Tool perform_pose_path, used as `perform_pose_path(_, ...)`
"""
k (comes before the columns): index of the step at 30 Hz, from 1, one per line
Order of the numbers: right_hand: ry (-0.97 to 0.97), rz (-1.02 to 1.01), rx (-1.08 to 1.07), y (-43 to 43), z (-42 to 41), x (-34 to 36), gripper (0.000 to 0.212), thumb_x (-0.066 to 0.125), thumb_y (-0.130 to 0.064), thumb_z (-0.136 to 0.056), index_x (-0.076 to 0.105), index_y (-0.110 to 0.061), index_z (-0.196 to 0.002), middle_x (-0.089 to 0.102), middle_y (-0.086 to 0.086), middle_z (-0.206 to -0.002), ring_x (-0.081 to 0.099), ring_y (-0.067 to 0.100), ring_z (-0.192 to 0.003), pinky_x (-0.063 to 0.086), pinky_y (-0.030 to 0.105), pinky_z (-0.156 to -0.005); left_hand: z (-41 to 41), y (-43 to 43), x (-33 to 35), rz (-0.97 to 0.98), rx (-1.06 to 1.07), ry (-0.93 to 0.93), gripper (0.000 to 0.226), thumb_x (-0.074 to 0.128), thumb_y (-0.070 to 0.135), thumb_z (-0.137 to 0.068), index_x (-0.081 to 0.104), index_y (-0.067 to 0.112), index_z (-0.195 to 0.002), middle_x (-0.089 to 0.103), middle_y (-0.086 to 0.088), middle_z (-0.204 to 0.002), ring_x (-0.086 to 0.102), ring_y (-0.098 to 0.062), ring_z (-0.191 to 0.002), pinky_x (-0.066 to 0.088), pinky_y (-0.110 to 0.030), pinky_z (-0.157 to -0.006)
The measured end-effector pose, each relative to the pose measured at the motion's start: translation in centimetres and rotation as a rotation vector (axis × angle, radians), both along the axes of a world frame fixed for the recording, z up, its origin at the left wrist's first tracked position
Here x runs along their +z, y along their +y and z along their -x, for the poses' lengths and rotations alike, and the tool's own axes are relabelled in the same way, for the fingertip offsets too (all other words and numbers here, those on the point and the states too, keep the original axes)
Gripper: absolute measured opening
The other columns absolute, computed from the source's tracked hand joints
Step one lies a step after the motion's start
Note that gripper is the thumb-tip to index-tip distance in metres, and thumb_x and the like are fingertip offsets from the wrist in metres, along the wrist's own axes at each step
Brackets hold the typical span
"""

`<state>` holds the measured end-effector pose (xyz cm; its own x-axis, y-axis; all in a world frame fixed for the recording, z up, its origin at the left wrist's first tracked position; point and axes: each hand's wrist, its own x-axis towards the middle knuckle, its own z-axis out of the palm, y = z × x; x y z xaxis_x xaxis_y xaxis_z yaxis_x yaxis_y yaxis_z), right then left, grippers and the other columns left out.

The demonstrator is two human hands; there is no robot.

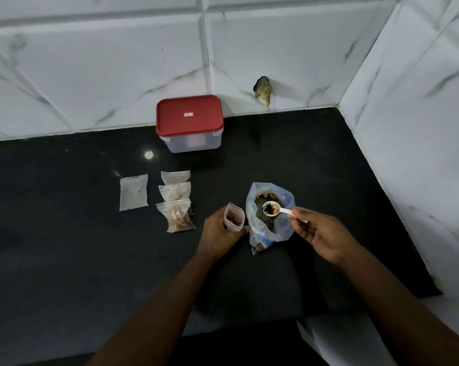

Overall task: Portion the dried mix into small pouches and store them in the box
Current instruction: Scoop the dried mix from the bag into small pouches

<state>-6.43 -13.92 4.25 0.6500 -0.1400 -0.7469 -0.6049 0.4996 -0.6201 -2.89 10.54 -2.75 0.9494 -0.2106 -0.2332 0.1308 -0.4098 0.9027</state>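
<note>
Head view: spoon [278, 210] lies crosswise, bowl leftward.

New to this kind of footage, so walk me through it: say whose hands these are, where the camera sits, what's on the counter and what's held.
No machine: a person's two bare hands, filmed by one head-worn camera looking down. The left hand holds a small open pouch; the right hand pinches a white scoop of mix over the open bag. On the black counter lie three filled pouches, a flat pouch beside them, and the box, red lid on, by the wall.
</note>
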Motion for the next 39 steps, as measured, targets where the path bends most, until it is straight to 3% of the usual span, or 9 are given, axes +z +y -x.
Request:
perform_pose_path(10,-0.200,0.079,0.172,4.5,-0.1,2.9,0.037,0.077,-0.016,-0.073,0.075,-0.007,-0.109,0.078,0.012,-0.100,0.072,0.016,-0.082,0.061,0.028,-0.074,0.2,0.2,0.6,0.037,-0.046,-0.032,0.036,0.088,0.019,-0.080,0.066,0.029,-0.107,0.072,0.011,-0.102,0.068,0.003,-0.094,0.055,-0.018,-0.079)
perform_pose_path(14,-0.290,0.373,0.319,6.2,0.3,2.1,0.027,0.081,-0.015,-0.079,0.077,-0.013,-0.106,0.078,0.008,-0.097,0.075,0.020,-0.089,0.062,0.035,-0.083,0.1,0.5,0.3,0.074,-0.055,-0.034,0.039,0.088,0.017,-0.079,0.067,0.027,-0.110,0.073,0.009,-0.106,0.069,0.000,-0.101,0.058,-0.027,-0.089)
perform_pose_path(18,-0.643,0.854,0.612,6.8,1.1,0.8,0.017,0.078,-0.014,-0.087,0.079,-0.025,-0.099,0.077,-0.010,-0.096,0.071,0.000,-0.095,0.055,0.018,-0.088,0.2,0.5,0.3,0.108,-0.043,-0.070,0.030,0.089,0.016,-0.077,0.069,0.023,-0.098,0.074,0.006,-0.095,0.071,-0.008,-0.090,0.058,-0.027,-0.079)
perform_pose_path(21,-0.961,1.082,0.731,6.4,1.9,-0.6,0.017,0.073,-0.011,-0.091,0.079,-0.016,-0.106,0.076,-0.007,-0.108,0.067,-0.001,-0.107,0.050,0.019,-0.098,0.2,0.5,0.3,0.111,-0.063,-0.158,0.028,0.087,0.010,-0.074,0.069,0.020,-0.093,0.073,0.006,-0.092,0.071,-0.014,-0.089,0.054,-0.026,-0.079)
perform_pose_path(24,-1.037,1.168,0.700,5.9,2.5,-1.6,0.020,0.071,-0.014,-0.091,0.078,-0.013,-0.109,0.075,-0.003,-0.112,0.067,0.003,-0.110,0.053,0.025,-0.098,0.2,0.5,0.1,0.111,-0.066,-0.168,0.028,0.087,0.007,-0.074,0.069,0.020,-0.091,0.073,0.006,-0.092,0.071,-0.014,-0.089,0.055,-0.025,-0.079)
perform_pose_path(28,-0.896,1.044,0.584,5.8,2.9,-1.2,0.019,0.077,-0.009,-0.088,0.078,-0.017,-0.105,0.076,-0.009,-0.105,0.070,0.000,-0.103,0.056,0.023,-0.091,0.1,0.4,-0.3,0.100,-0.077,-0.113,0.029,0.089,0.012,-0.076,0.069,0.020,-0.096,0.073,0.006,-0.095,0.071,-0.009,-0.091,0.057,-0.024,-0.080)
perform_pose_path(33,-0.405,0.406,0.154,6.6,2.6,0.2,0.019,0.074,-0.009,-0.085,0.076,-0.012,-0.104,0.078,0.006,-0.098,0.076,0.018,-0.089,0.062,0.034,-0.081,-0.1,0.3,-0.4,0.099,-0.071,-0.050,0.048,0.089,0.014,-0.078,0.068,0.028,-0.118,0.074,0.009,-0.115,0.069,-0.002,-0.110,0.057,-0.032,-0.098)
perform_pose_path(36,-0.289,0.101,-0.032,5.9,2.1,1.1,0.033,0.075,-0.015,-0.074,0.075,-0.006,-0.105,0.077,0.013,-0.098,0.073,0.019,-0.084,0.062,0.030,-0.077,-0.3,0.3,-0.1,0.070,-0.074,-0.059,0.037,0.089,0.013,-0.078,0.070,0.026,-0.107,0.074,0.010,-0.105,0.070,-0.002,-0.100,0.058,-0.027,-0.090)
perform_pose_path(39,-0.287,0.095,-0.132,4.2,1.5,1.1,0.022,0.073,-0.010,-0.081,0.075,-0.008,-0.103,0.077,0.009,-0.096,0.073,0.016,-0.083,0.061,0.027,-0.073,-0.4,0.3,0.1,0.055,-0.087,-0.070,0.031,0.088,0.013,-0.079,0.070,0.025,-0.100,0.074,0.009,-0.100,0.071,-0.003,-0.094,0.058,-0.026,-0.085)
